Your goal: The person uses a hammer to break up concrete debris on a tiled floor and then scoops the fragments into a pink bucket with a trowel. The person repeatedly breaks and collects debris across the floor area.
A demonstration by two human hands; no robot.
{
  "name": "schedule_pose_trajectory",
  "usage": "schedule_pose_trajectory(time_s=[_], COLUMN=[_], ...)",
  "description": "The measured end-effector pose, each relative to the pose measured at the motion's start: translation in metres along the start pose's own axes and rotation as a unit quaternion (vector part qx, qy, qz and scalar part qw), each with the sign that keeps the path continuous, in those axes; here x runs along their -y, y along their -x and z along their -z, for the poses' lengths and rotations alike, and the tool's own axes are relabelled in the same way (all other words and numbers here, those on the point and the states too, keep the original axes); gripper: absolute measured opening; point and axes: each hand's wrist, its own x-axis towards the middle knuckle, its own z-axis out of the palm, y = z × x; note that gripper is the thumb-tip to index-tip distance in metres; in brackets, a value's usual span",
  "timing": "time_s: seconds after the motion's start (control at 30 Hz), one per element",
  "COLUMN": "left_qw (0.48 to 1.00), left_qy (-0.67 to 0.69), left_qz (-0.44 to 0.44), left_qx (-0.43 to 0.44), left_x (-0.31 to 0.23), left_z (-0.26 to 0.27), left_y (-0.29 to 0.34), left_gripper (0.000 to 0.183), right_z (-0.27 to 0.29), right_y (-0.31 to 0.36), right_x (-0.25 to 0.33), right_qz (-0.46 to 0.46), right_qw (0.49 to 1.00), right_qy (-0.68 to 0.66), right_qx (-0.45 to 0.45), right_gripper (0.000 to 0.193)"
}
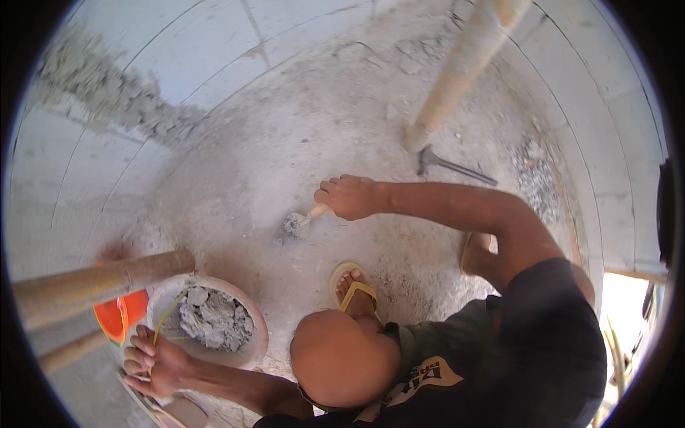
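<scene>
Grasps trowel in right hand, with blade just left of grip. Clutches yellow handle in left hand, with bucket of rubble just right of grip.

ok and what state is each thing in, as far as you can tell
trowel: gripped in the right hand, grey bits at its blade
tub: upright, partly filled with grey rubble
yellow handle: raised, gripped in the left hand
orange bucket: partly hidden, contents not visible
hammer: lying on the floor, not held
yellow sandal: worn on a foot
</scene>
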Motion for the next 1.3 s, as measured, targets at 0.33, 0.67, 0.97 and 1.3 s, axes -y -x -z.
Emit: schedule_pose_trajectory(time_s=[0.33,0.67,0.97,1.3], left_qw=[0.875,0.741,0.621,0.571], left_qy=[0.160,0.216,0.104,0.111], left_qz=[0.260,0.507,0.648,0.689], left_qx=[0.377,0.383,0.429,0.432], left_x=[0.006,0.102,0.168,0.280], left_z=[-0.195,-0.360,-0.512,-0.645], left_y=[-0.024,0.083,0.186,0.240], left_gripper=[0.041,0.049,0.053,0.050], right_z=[0.077,-0.043,-0.091,-0.097], right_y=[0.379,0.581,0.654,0.652], right_x=[-0.039,0.005,-0.025,-0.086], right_qz=[-0.292,-0.617,-0.631,-0.605], right_qw=[0.940,0.720,0.684,0.701], right_qy=[0.117,-0.260,-0.277,-0.252], right_qx=[0.133,-0.185,-0.238,-0.280], right_gripper=[0.038,0.044,0.033,0.024])
